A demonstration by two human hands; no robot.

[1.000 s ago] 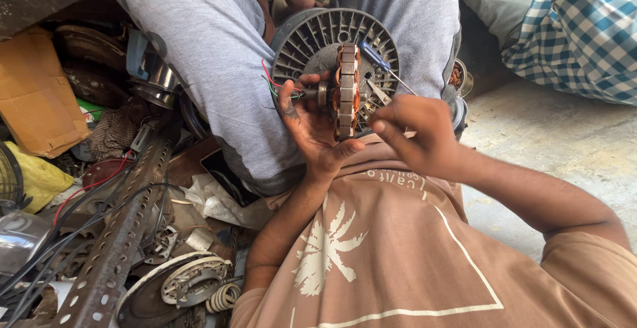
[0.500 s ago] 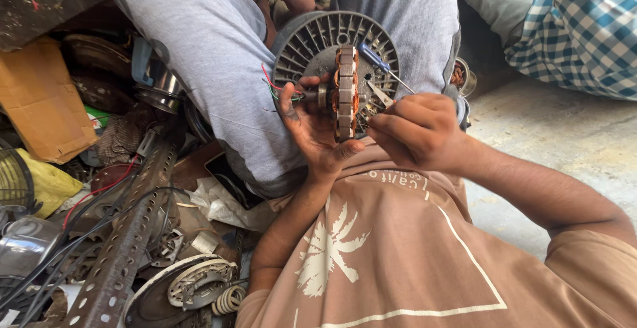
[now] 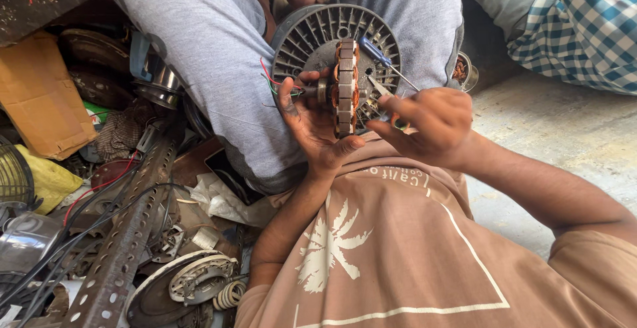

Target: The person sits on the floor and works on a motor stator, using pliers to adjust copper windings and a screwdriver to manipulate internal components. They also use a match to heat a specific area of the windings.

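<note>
My left hand [image 3: 312, 126] grips a round motor stator [image 3: 345, 86] with copper windings, held on edge at chest height. Thin red and green wires [image 3: 271, 81] trail from it on the left. My right hand [image 3: 428, 126] pinches a thin metal tool [image 3: 379, 88] whose tip touches the stator's right side. Behind the stator lies a grey ribbed fan motor housing [image 3: 312, 39], and a blue-handled screwdriver [image 3: 381, 57] rests across it. The housing sits between my grey-trousered knees.
Scrap crowds the left: a perforated metal angle bar [image 3: 123, 248], black cables [image 3: 73, 235], a round motor plate [image 3: 199, 278], a brown cardboard piece [image 3: 36, 96], a yellow rag [image 3: 46, 179]. Another person in checked cloth [image 3: 584, 26] sits top right on bare concrete floor [image 3: 551, 142].
My right hand has shifted slightly right and down along the stator's side. The left hand keeps the stator in the same grip.
</note>
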